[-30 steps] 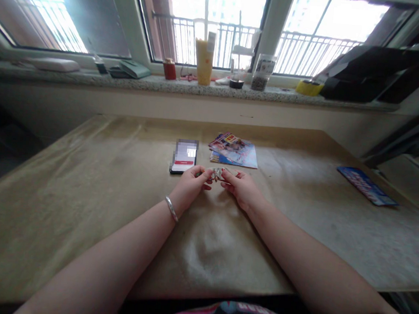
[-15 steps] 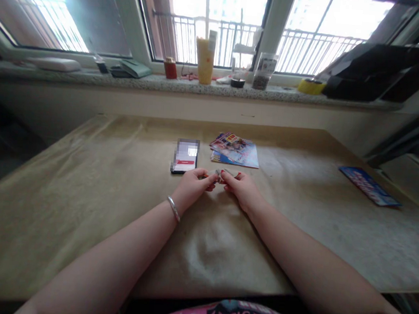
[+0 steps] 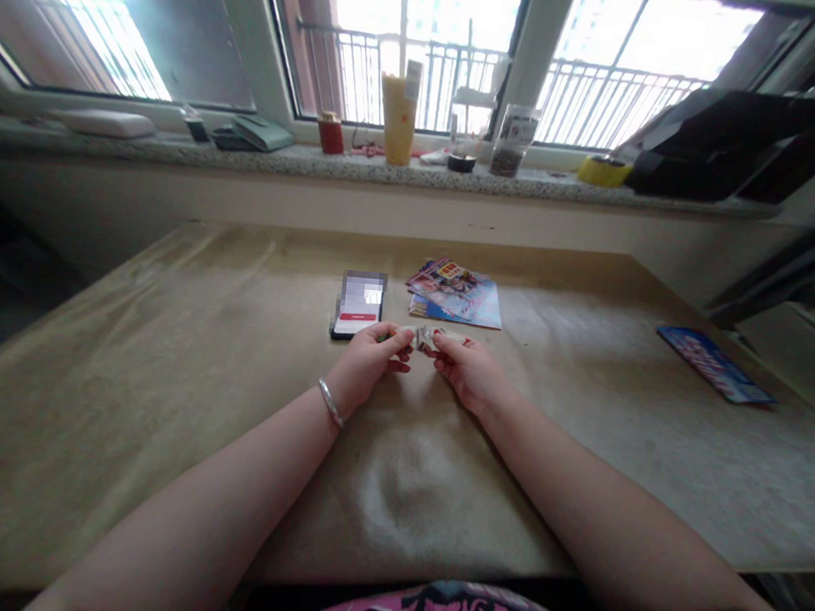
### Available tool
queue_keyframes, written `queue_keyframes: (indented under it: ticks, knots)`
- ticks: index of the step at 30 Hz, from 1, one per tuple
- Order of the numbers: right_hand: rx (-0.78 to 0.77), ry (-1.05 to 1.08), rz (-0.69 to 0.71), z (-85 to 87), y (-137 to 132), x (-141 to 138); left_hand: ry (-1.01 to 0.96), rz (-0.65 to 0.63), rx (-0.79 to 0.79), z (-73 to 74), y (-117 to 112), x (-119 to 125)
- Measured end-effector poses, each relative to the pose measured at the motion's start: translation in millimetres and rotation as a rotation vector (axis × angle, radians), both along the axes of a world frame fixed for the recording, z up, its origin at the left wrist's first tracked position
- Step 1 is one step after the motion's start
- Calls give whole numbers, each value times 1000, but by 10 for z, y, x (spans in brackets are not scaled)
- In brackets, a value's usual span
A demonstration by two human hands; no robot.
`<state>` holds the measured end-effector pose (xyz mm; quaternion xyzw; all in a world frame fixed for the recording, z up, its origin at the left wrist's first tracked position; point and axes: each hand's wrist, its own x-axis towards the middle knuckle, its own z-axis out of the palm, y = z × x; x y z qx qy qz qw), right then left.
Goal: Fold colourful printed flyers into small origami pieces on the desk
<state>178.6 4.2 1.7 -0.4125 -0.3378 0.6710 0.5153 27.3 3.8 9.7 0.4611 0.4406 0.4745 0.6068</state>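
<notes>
Above the middle of the table, both hands pinch a small crinkled whitish-silver piece with coloured bits (image 3: 423,339), which may be paper or foil; its exact kind is too small to make out. Closed on its left end is my left hand (image 3: 373,355), with a silver bangle (image 3: 331,403) at the wrist. The thumb and fingers of my right hand (image 3: 471,368) grip the other end, where a bit of red and white shows. Part of the piece is hidden behind the fingers. Just beyond my left hand lies a phone (image 3: 358,317) with a lit screen.
Colourful printed leaflets (image 3: 476,297) lie beyond the hands, and a blue printed strip (image 3: 716,366) is at the right. The brown-covered table (image 3: 159,369) meets a wall under a stone windowsill (image 3: 263,162). On the sill stand a yellow cup (image 3: 399,119), a red-capped jar (image 3: 331,134) and yellow tape (image 3: 603,170).
My left hand has shifted slightly left, away from my right hand. More of the crinkled piece shows between the fingers, looking stretched out wider.
</notes>
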Motion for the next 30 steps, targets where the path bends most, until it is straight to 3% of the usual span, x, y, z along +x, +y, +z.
queue_keyframes:
  ticks: [15,21,30]
  knots:
    - [-55,15,1,-3,6,1,-29,5,-32,-15,28,-8]
    - [62,-62,-3,-21,-13,-8,-29,-35,-95,-43,43,-3]
    - [-54,63,51,-21,12,46,-246,-6,-100,-41,45,14]
